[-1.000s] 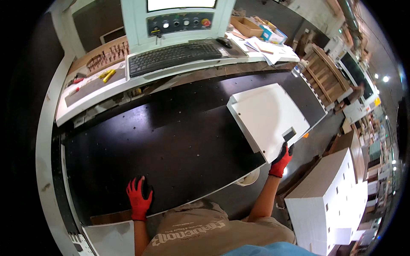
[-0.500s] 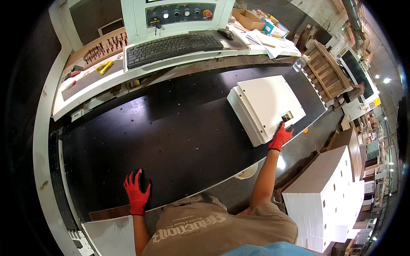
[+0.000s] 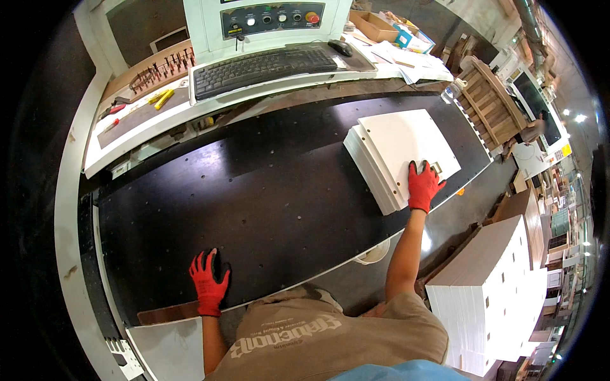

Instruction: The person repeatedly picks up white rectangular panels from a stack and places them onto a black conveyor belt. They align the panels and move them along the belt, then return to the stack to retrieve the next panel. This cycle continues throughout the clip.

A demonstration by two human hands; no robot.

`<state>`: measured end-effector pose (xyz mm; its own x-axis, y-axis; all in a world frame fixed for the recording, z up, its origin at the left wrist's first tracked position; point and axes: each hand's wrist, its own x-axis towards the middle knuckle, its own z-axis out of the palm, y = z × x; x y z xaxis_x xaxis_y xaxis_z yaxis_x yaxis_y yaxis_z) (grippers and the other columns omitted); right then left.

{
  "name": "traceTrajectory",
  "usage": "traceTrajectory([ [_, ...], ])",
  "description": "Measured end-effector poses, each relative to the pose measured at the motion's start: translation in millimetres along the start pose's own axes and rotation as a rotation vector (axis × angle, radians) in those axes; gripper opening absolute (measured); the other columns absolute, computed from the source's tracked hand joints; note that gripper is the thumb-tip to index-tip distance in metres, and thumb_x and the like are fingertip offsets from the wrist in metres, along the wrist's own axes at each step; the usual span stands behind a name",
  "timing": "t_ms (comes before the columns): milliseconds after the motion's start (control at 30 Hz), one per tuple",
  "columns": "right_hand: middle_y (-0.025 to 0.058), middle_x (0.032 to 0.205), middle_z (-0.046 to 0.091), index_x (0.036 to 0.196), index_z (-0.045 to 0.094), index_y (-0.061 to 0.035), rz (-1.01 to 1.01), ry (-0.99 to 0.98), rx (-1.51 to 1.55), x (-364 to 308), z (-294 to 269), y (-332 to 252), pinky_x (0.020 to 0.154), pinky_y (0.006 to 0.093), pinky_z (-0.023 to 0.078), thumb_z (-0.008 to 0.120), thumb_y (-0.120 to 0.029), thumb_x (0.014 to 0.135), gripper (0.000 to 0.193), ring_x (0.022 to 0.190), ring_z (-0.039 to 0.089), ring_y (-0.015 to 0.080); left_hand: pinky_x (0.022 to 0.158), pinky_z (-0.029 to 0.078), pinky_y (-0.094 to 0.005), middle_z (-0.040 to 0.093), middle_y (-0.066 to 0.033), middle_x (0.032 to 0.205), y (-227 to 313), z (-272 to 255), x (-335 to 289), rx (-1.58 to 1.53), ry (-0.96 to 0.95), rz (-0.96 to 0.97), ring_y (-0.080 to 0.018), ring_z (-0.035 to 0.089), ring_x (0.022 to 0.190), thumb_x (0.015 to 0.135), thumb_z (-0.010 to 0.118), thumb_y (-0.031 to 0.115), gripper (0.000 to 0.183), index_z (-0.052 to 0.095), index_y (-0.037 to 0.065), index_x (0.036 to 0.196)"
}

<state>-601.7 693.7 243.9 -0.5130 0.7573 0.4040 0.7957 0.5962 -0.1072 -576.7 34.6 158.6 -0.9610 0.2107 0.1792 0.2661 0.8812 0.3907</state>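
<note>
The stack of white panels (image 3: 403, 140) lies on the black worktable (image 3: 267, 190) directly under the right hand (image 3: 424, 188), its seemingly longer axis slanting from the table's far side toward the near edge, and reaches away from those spread fingers, which rest beside the top panel's rectangular cutout. The left hand (image 3: 208, 281), well apart, lies on the tabletop, fingers slightly fanned. Beyond stands an open cardboard box (image 3: 372, 26), and below the near edge a whitish bucket (image 3: 375, 253), contents indiscernible.
</note>
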Motion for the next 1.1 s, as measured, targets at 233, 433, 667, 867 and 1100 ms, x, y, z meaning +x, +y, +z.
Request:
traceTrajectory([
  [233,0.0195,0.133,0.068,0.140,0.065,-0.0152,-0.062,-0.023,0.098,-7,5,21,0.120,0.0576,0.026,0.058,-0.062,0.094,0.066,0.130,0.058,0.0370,0.117,0.030,-0.0543,0.050,-0.0160,0.147,11,-5,5,-0.027,-0.017,-0.027,-0.0401,0.042,0.138,0.080,0.082,0.031,0.073,0.056,0.019,0.146],
  [433,0.0266,0.150,0.052,0.149,0.057,-0.0238,-0.188,-0.179,-0.054,-28,-40,-3,0.118,0.0642,0.025,0.067,-0.076,0.081,0.086,0.140,0.045,0.0482,0.118,0.029,-0.0549,0.049,-0.0158,0.148,1,-1,0,0.017,-0.029,-0.020,-0.0402,0.041,0.139,0.080,0.081,0.033,0.074,0.054,0.020,0.148],
  [667,0.0352,0.146,0.047,0.156,0.045,-0.0119,-0.368,-0.326,0.121,-30,-43,3,0.119,0.0581,0.027,0.088,-0.064,0.060,0.118,0.140,0.041,0.0497,0.117,0.029,-0.0553,0.050,-0.0165,0.147,2,-1,1,0.012,-0.028,-0.015,-0.0395,0.041,0.139,0.079,0.082,0.034,0.075,0.054,0.021,0.148],
  [867,0.0346,0.148,0.044,0.156,0.044,-0.0182,-0.359,-0.366,0.158,-37,-47,18,0.119,0.0579,0.027,0.091,-0.056,0.060,0.114,0.141,0.040,0.0496,0.117,0.030,-0.0555,0.050,-0.0170,0.147,3,-1,1,0.015,-0.030,-0.019,-0.0400,0.041,0.139,0.080,0.082,0.035,0.073,0.055,0.021,0.147],
  [1100,0.0370,0.154,0.038,0.158,0.041,-0.0236,-0.338,-0.318,0.146,-31,-23,19,0.120,0.0586,0.027,0.090,-0.055,0.060,0.114,0.143,0.036,0.0518,0.116,0.031,-0.0555,0.050,-0.0168,0.147,7,-6,-1,0.004,-0.033,-0.021,-0.0400,0.042,0.138,0.081,0.081,0.034,0.073,0.055,0.021,0.147],
])
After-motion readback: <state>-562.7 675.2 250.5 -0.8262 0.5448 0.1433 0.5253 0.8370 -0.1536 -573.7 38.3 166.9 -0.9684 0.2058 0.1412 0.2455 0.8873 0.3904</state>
